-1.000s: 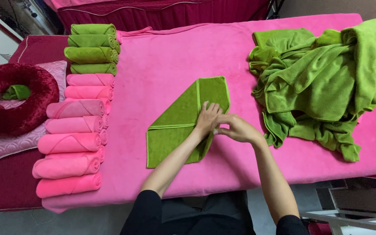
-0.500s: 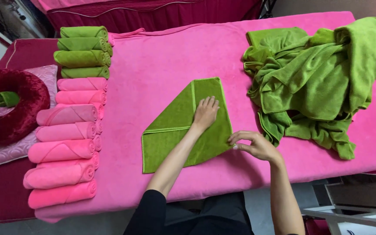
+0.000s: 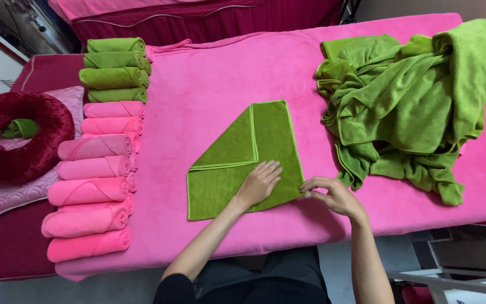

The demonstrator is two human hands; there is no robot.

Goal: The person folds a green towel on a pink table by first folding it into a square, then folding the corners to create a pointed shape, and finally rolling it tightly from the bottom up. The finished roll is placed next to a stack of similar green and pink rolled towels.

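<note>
- Your left hand [image 3: 260, 183] is lying flat on the green towel [image 3: 243, 163], fingers spread out and straight, not gripping anything, just pressing the cloth down onto the pink table [image 3: 209, 84].
- Your right hand [image 3: 333, 194] is at the towel's right corner, fingertips curled in close together. Looks like a light pinch on the edge of the cloth, but the corner is half hidden under the fingers, so I can't say for sure it's actually got hold of it.
- The towel itself sits mid-table, near the front edge. One corner is already folded over into a diagonal flap, so the fold is started, but it's nowhere near rolled.
- Left of the towel: a column of finished rolls, green rolled towels [image 3: 116, 70] at the far end and pink rolled towels [image 3: 91, 174] running toward you. So a good batch looks done.
- Right of the towel: a big heap of loose green towels [image 3: 417, 107], all unfolded. My guess is that's plenty left to work through.
- Further left past the rolls, a dark red ring cushion [image 3: 23, 138] with one small green roll inside.
</note>
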